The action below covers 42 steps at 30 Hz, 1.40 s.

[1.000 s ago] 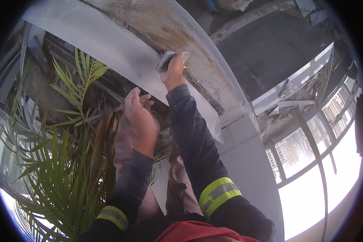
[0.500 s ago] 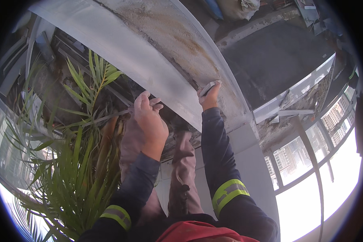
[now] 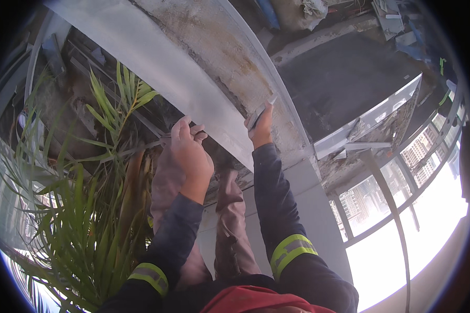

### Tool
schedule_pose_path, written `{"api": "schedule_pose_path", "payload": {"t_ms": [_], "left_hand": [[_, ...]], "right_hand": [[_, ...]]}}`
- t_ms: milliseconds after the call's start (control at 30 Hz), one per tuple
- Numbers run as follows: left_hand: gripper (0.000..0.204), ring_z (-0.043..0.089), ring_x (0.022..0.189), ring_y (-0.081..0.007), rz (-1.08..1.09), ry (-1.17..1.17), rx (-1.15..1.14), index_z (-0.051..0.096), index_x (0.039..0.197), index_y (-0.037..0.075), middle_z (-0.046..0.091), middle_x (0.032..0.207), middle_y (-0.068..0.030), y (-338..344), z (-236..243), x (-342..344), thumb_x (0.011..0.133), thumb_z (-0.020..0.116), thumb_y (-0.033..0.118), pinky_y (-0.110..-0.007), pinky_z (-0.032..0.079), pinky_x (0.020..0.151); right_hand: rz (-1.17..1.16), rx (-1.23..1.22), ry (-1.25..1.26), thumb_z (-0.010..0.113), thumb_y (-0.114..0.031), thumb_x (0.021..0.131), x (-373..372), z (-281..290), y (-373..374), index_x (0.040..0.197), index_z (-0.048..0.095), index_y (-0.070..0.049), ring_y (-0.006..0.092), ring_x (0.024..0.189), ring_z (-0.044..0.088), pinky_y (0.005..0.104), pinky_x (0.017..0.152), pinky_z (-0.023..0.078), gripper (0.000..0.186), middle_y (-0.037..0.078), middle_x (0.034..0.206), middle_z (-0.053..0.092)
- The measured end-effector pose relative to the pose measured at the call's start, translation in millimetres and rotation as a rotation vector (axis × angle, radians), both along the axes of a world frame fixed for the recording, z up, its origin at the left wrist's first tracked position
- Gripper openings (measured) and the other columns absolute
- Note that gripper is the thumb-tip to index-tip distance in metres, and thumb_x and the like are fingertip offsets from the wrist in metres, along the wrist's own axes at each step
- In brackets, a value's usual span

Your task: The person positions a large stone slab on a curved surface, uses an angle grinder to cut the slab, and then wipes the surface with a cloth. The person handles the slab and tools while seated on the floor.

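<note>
My right hand (image 3: 261, 129) is closed around a small, flat, pale grey piece (image 3: 256, 116) with a dark face, whose kind I cannot make out. It is at the rough, stained strip (image 3: 227, 57) beside a smooth pale grey panel (image 3: 156, 52). My left hand (image 3: 192, 156) is by the panel's near-left edge, fingers half curled and apart, their tips whitened with dust. Nothing shows clearly in it, though its palm is partly hidden.
Palm fronds (image 3: 96, 224) crowd the left. A dark slab (image 3: 344, 78) with a pale edge lies at the right, near tall windows (image 3: 381, 193). Debris and a sack (image 3: 297, 13) lie at the far side. My legs (image 3: 230, 224) stand below the panel.
The view has shifted slightly, moving the panel and slab a little leftward in it. My right hand has turned more upright, still holding the flat piece. My left hand keeps its curl.
</note>
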<state>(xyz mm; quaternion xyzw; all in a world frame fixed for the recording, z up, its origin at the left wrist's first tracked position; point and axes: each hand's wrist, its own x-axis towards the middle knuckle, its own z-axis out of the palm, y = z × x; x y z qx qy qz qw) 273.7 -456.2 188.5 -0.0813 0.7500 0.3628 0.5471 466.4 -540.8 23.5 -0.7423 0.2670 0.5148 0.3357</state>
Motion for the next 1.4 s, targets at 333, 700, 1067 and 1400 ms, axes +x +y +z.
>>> {"api": "schedule_pose_path", "payload": {"t_ms": [333,700,1067,1400], "left_hand": [[0.044,0.058,0.092,-0.0188,-0.110,0.015,-0.023,0.049,0.136,0.000,0.058,0.110,-0.0108,-13.2,-12.8,-0.4,0.108,0.043,0.034,-0.032,0.046,0.081],[0.037,0.057,0.100,-0.0170,0.088,-0.029,-0.009,0.055,0.130,0.004,0.054,0.125,-0.0046,25.7,-2.1,-13.0,0.106,0.048,0.032,-0.034,0.044,0.089],[0.035,0.057,0.103,-0.0185,0.286,-0.088,-0.038,0.054,0.132,0.004,0.047,0.132,-0.0053,64.3,-1.2,-44.1,0.104,0.047,0.024,-0.036,0.044,0.092],[0.035,0.061,0.095,-0.0191,0.419,-0.055,-0.068,0.056,0.125,0.000,0.058,0.124,-0.0091,86.0,-15.2,-78.0,0.107,0.045,0.028,-0.031,0.049,0.080]], "right_hand": [[-0.004,0.263,0.316,0.060,-0.052,0.092,-150.3,-0.2,148.1,0.109,0.053,-0.010,0.0234,0.066,0.058,0.0402,0.044,0.043,0.046,0.009,0.086,0.057],[-0.374,0.061,0.011,0.057,-0.056,0.095,-19.6,-12.3,81.6,0.110,0.052,-0.019,0.0165,0.085,0.057,0.0354,0.065,0.047,0.040,-0.001,0.097,0.054],[-0.287,0.206,-0.061,0.050,-0.051,0.102,-192.1,2.2,362.8,0.146,0.042,-0.013,0.0260,0.128,0.047,0.0469,0.097,0.049,0.059,0.006,0.145,0.045],[0.283,0.367,0.196,0.062,-0.052,0.092,-242.2,15.7,381.1,0.119,0.053,-0.018,0.0221,0.065,0.051,0.0381,0.053,0.041,0.044,0.006,0.095,0.055]]}}
